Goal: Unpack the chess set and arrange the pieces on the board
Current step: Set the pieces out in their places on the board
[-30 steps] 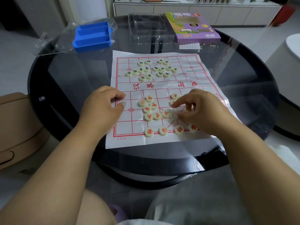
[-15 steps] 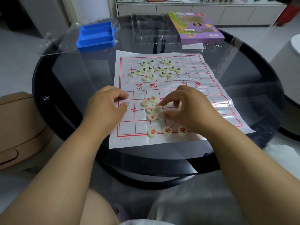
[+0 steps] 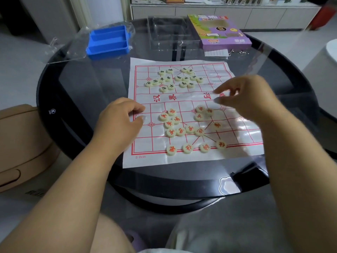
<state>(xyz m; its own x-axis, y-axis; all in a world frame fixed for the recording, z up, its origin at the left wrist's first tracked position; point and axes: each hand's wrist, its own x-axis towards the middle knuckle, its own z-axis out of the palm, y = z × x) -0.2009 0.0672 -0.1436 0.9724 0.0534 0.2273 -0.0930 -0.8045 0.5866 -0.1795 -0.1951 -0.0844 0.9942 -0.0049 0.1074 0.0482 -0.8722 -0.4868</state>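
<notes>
A white paper board [image 3: 145, 160] with a red grid lies on the round glass table [image 3: 87, 84]. Several cream discs with red characters [image 3: 176, 125] are scattered on its near half. Others stand along the nearest line [image 3: 187, 148]. Discs with dark characters [image 3: 173, 79] are bunched on the far half. My left hand [image 3: 118, 123] rests on the board's left edge, its fingers loosely curled against the sheet. My right hand [image 3: 244, 99] hovers above the right side by the middle band, blurred, thumb and forefinger apart with nothing seen between them.
Behind the board are a blue divided tray [image 3: 108, 41] on crumpled clear wrap [image 3: 73, 48], a clear plastic case [image 3: 171, 33], a purple game box [image 3: 224, 31] and a paper slip [image 3: 216, 52]. A beige object [image 3: 18, 139] stands left of the table.
My right hand has lifted off the red discs near the middle and swung up to the right. The discs it covered now show. My left hand has stayed on the board's edge.
</notes>
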